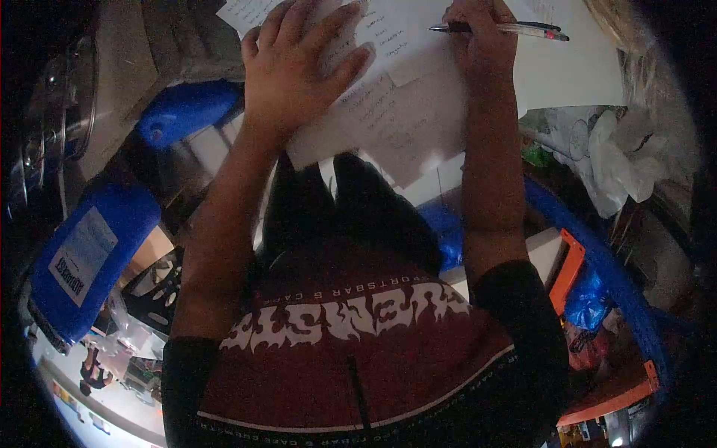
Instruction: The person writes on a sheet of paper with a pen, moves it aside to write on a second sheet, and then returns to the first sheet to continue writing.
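My left hand (299, 71) lies flat with its fingers spread on a white sheet (403, 30) that bears handwritten lines. A pen (523, 30) with a dark tip and a clear barrel is gripped in my right hand (482, 33), at the right part of the sheet. The pen lies almost level, its tip pointing left. Below the sheet, a greyish paper (381, 123) with faint handwriting reaches toward my lap. The fingertips of my right hand are partly hidden at the top edge.
Crumpled clear plastic (627, 160) lies at the right. Blue padded pieces (97, 254) stand at the left, and a blue curved edge (635, 321) with orange parts (567, 272) at the right. A distant person (93, 373) shows at the lower left.
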Action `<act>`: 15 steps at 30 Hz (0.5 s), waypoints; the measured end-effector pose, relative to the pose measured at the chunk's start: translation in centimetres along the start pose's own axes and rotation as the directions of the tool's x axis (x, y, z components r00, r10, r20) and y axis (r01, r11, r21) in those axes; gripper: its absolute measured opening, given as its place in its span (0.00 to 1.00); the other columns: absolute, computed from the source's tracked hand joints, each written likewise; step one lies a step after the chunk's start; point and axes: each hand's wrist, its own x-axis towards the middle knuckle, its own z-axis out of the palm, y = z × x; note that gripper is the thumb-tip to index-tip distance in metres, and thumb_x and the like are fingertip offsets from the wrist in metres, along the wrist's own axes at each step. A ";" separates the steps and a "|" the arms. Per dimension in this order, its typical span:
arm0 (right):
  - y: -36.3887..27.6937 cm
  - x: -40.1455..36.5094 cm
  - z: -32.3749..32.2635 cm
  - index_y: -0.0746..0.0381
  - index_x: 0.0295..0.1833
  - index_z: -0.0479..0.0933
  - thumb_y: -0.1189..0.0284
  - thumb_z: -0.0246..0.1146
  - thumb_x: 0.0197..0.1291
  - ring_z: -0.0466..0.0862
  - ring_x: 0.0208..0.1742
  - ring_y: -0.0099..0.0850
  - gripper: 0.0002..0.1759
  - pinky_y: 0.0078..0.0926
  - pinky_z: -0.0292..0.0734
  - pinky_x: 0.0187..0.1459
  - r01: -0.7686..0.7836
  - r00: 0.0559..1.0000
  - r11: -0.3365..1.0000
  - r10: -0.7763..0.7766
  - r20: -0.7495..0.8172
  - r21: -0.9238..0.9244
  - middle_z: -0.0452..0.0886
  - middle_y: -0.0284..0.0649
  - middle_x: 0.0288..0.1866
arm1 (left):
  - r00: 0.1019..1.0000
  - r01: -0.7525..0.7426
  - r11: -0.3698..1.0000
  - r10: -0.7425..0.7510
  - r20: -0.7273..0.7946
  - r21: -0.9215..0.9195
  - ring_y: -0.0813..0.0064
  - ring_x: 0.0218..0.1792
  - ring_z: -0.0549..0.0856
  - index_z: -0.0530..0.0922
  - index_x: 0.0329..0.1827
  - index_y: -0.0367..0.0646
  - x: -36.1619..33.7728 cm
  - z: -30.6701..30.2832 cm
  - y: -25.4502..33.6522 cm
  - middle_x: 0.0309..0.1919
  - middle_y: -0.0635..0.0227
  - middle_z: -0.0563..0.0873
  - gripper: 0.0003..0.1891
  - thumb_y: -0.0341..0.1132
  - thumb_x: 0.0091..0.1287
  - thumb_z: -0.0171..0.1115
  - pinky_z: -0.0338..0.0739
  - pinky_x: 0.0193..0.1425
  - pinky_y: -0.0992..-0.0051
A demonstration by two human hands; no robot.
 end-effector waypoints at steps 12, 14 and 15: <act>-1.0 -0.4 1.3 0.54 0.21 0.58 0.77 0.61 0.60 0.60 0.18 0.21 0.20 0.24 0.57 0.20 -0.063 0.992 0.704 -0.032 -0.120 -0.708 0.59 0.28 0.18 | 1.000 -0.003 1.000 0.003 0.006 -0.001 0.51 0.70 0.64 0.72 0.68 0.59 0.2 0.0 0.0 0.69 0.58 0.67 0.29 0.58 0.65 0.57 0.54 0.71 0.44; -0.7 -0.6 2.4 0.56 0.19 0.57 0.77 0.63 0.56 0.60 0.20 0.21 0.21 0.26 0.57 0.22 0.164 0.981 0.008 -0.105 0.162 -0.986 0.57 0.28 0.18 | 1.000 0.008 1.000 -0.008 0.019 0.018 0.51 0.70 0.63 0.72 0.68 0.60 0.2 0.0 0.1 0.70 0.58 0.67 0.29 0.57 0.65 0.57 0.53 0.72 0.44; -0.7 -0.9 2.5 0.56 0.19 0.57 0.77 0.63 0.56 0.60 0.20 0.21 0.21 0.26 0.57 0.22 0.163 0.981 0.008 -0.104 0.162 -0.987 0.57 0.28 0.18 | 1.000 0.011 1.000 -0.011 0.023 0.016 0.51 0.71 0.63 0.71 0.69 0.60 0.2 0.0 0.1 0.70 0.59 0.67 0.29 0.58 0.65 0.57 0.53 0.72 0.44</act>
